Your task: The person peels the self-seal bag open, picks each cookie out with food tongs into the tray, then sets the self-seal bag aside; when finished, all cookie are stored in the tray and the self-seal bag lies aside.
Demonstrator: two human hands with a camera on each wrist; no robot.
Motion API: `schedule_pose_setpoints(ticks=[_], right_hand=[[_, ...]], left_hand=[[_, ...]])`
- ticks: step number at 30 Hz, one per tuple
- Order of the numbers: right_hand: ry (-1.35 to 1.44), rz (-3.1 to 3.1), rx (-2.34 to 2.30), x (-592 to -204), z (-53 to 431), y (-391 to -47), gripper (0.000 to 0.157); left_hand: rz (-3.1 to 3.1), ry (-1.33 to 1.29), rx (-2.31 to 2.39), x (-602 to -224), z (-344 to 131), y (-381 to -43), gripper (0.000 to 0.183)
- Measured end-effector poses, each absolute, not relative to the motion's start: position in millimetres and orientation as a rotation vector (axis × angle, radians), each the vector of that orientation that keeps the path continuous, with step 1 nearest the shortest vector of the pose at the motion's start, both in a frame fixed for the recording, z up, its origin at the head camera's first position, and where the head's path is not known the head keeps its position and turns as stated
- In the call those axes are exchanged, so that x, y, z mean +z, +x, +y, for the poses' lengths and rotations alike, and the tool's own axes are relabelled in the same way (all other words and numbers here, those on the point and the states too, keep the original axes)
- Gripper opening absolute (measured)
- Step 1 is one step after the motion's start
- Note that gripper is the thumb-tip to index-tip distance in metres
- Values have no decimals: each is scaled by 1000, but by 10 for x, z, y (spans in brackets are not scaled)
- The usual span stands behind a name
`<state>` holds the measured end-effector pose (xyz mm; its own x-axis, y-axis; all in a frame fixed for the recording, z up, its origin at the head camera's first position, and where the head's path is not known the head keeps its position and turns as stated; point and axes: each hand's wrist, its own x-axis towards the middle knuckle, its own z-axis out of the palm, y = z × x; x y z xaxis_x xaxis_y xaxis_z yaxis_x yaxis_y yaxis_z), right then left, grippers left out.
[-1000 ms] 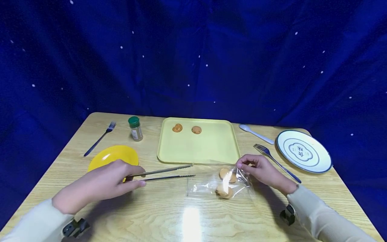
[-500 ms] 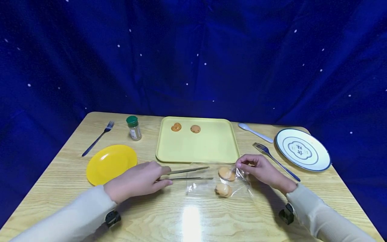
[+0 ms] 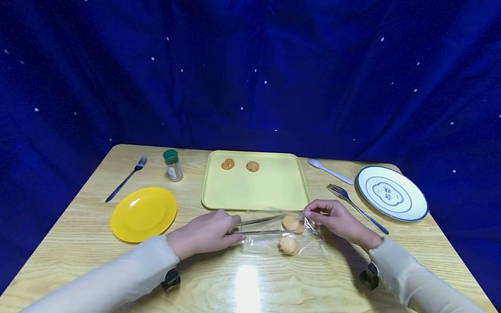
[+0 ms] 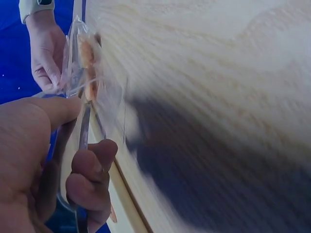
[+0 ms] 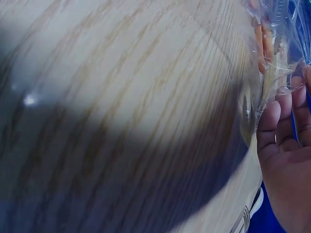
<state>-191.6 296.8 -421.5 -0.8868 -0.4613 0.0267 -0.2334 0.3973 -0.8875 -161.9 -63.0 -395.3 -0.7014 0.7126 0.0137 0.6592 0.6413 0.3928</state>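
My left hand [image 3: 207,234] grips a pair of metal tongs [image 3: 258,221], their two arms spread apart and pointing right. The tong tips reach to the upper cookies [image 3: 290,223] at the clear plastic bag [image 3: 254,245]; whether they touch them I cannot tell. Lower in the bag lie more round cookies [image 3: 288,245], partly stacked. With thumb and fingers my right hand [image 3: 339,221] pinches the bag's right upper part. In the left wrist view the tongs [image 4: 84,128] run between thumb and fingers toward the bag. The right wrist view shows the bag [image 5: 272,58] by my fingertips.
Behind the bag is a yellow tray [image 3: 256,191] with a pretzel-like cookie [image 3: 228,164] and a round cookie [image 3: 252,166]. To the left are a yellow plate [image 3: 144,214], a fork [image 3: 126,179] and a green-capped shaker [image 3: 173,166]. Rightward lie a spoon [image 3: 330,171], another fork [image 3: 357,208] and a white plate [image 3: 392,193].
My left hand has moved right, carrying the tongs from the bag's left edge to the upper cookies. My right hand keeps its pinch on the bag, nearly still.
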Motion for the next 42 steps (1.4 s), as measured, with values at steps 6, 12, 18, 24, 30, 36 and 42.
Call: schedule_pose_setpoints(ticks=[6,12,18,24,30,36,42], right_hand=[[-638,2430,-1493,-4225,2950,-1927,14],[-624,2430,-1491,-4235,2931,-1926,13],[-596,2441,-1470,-4235,2920,-1931,13],[-604,2455,-1450,-4224,2927,-1939,12],[-579,2449,-1410,-4191,2939,-1941,13],[-606,2449,-1386,-4170,2953,-1958,13],[-639,2448,-1385,-4165,2957,-1980,13]], left_hand=[[2711,1121,562,-3984,-574,-1610,30],[2712,1128,557,-3994,-583,-1588,29],[2704,1157,563,-3949,-716,-1556,28],[2712,1118,533,-3801,-1002,-1503,25],[2696,1095,613,-3628,-1388,-1445,28],[2779,1066,670,-3520,-1762,-1453,27],[2883,940,679,-3537,-1831,-1626,24]])
